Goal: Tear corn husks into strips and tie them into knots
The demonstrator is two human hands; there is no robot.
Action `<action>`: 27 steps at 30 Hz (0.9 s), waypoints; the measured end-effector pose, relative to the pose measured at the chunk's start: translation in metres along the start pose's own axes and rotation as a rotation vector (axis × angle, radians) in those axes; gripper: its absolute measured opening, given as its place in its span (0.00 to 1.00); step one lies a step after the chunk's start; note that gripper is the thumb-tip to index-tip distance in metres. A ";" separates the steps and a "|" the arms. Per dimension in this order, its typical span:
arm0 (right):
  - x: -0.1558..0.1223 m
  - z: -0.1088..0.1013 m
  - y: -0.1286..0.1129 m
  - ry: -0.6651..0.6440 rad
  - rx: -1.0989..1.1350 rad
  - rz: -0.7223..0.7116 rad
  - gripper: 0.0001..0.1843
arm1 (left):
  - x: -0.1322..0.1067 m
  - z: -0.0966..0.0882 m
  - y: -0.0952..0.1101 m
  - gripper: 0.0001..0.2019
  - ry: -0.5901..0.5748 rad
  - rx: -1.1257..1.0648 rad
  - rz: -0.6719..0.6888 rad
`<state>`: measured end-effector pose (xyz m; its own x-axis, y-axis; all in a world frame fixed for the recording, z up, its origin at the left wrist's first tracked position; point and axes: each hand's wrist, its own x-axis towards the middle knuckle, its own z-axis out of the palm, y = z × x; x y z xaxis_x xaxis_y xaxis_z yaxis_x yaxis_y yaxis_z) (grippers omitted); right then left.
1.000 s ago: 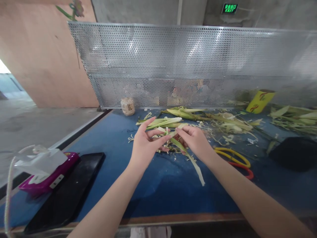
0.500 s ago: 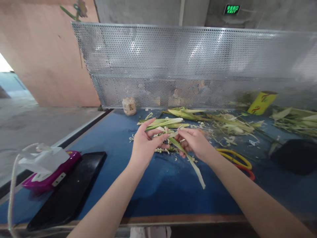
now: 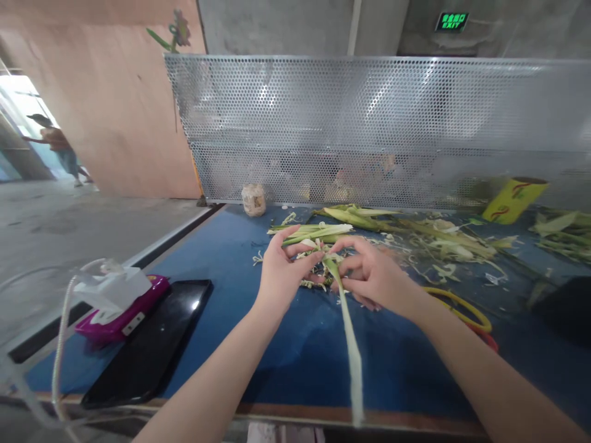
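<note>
A long, pale green strip of corn husk hangs from between my hands toward the table's front edge. My left hand is closed in a pinch on the upper end of the husk, thumb against fingers. Close on its right, my right hand has its fingers bent, thumb and forefinger at the same bunch of husk. Under my hands lies a braided-looking length of husk, partly hidden by my fingers. Just behind them is a small stack of cut husk strips.
Whole husks and shredded scraps lie behind and right. Yellow-handled scissors or a similar looped tool sit by my right forearm. A yellow roll, a jar, a black tablet and a purple power strip stand around.
The husk strip's loose end has swung left and now hangs straighter toward me. My right hand has turned, with its fingers more spread. The view has shifted left; a distant person appears.
</note>
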<state>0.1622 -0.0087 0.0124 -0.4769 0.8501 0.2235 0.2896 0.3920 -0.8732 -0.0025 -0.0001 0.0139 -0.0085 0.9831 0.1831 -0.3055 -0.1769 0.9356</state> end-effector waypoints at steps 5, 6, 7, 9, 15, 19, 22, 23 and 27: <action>0.002 0.002 0.002 0.314 -0.507 -0.387 0.07 | -0.003 0.002 -0.001 0.31 -0.071 0.060 0.036; 0.002 0.001 0.001 0.383 -0.539 -0.422 0.07 | -0.004 0.002 -0.001 0.31 -0.085 0.063 0.047; 0.003 -0.001 0.001 0.443 -0.552 -0.443 0.07 | -0.004 0.002 -0.001 0.31 -0.100 0.065 0.057; 0.004 -0.005 0.001 0.513 -0.546 -0.462 0.05 | -0.006 0.003 -0.001 0.31 -0.132 0.075 0.075; 0.008 -0.006 0.006 0.405 -0.371 -0.376 0.06 | -0.010 0.003 -0.004 0.32 -0.254 0.132 0.051; 0.007 -0.004 0.005 0.376 -0.355 -0.244 0.07 | -0.010 0.004 -0.006 0.35 -0.295 0.157 0.039; 0.007 -0.004 0.006 0.392 -0.381 -0.208 0.06 | -0.009 0.004 -0.007 0.35 -0.309 0.156 0.039; 0.008 -0.004 0.006 0.396 -0.396 -0.207 0.06 | -0.009 0.004 -0.007 0.35 -0.311 0.155 0.032; 0.010 -0.005 0.007 0.394 -0.393 -0.179 0.05 | -0.008 0.005 -0.005 0.36 -0.312 0.127 -0.010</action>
<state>0.1634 0.0045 0.0109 -0.2236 0.7958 0.5627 0.5553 0.5785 -0.5975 0.0043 -0.0076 0.0089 0.2917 0.9261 0.2391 -0.1826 -0.1915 0.9644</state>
